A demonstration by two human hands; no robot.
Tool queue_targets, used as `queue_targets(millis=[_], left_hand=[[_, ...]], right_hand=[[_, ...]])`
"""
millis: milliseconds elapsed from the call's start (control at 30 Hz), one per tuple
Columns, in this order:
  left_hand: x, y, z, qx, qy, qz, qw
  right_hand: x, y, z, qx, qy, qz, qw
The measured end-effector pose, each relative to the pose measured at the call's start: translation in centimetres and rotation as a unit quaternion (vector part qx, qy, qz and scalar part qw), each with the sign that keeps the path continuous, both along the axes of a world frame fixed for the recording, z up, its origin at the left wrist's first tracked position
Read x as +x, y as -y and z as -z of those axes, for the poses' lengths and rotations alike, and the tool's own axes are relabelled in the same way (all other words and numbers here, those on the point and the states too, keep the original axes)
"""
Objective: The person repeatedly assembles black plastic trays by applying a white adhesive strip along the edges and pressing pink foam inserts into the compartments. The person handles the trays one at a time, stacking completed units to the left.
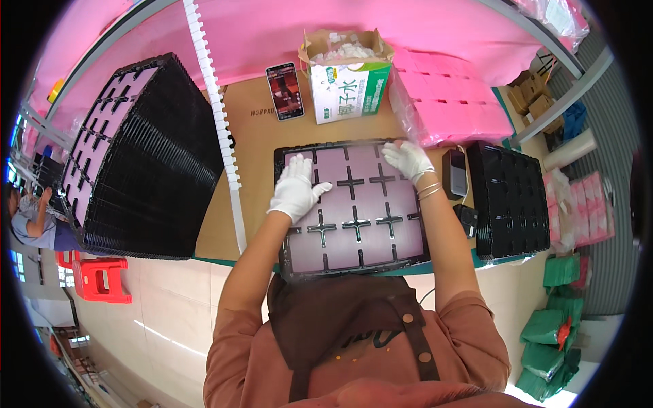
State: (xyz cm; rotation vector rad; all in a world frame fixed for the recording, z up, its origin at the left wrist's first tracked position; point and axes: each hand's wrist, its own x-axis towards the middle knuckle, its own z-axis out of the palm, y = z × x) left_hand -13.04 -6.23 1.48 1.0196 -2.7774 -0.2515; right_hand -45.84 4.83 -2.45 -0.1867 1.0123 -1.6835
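Black plastic forms the compartmented tray (354, 265) lying flat on the cardboard-covered table (255, 129) right before you, pink sheets filling its cells. Your white-gloved left hand (296, 188) rests flat and unclenched on the tray's left cells. Your gloved right hand (407, 158) presses its far right corner, fingers spread, grasping nothing. A tall stack of black trays (146, 163) stands left; a phone (284, 91) lies beyond.

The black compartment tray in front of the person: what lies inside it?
Pale pink sheets fill the tray compartments. The gloved left hand and right hand rest on them, hiding what lies beneath.
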Motion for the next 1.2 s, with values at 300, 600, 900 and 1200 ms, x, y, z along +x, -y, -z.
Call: queue_targets(millis=[300,600,900,1200], left_hand=[[7.9,-10.6,-6.1,0.06,0.01,0.191,0.98],[15.6,-13.2,-5.4,0.26,-0.133,-0.069,0.954],[13.0,-13.0,-4.5,0.442,-0.194,-0.318,0.816],[17.1,-17.2,-12.9,0.443,-0.516,-0.187,0.709]], right_hand=[[10.5,-14.5,-7.0,0.134,-0.187,-0.192,0.954],[10.6,-19.7,-7.5,0.367,-0.663,0.075,0.648],[10.5,-19.3,-5.6,0.343,-0.608,0.069,0.713],[10.2,-23.0,-8.0,0.253,-0.709,0.19,0.63]])
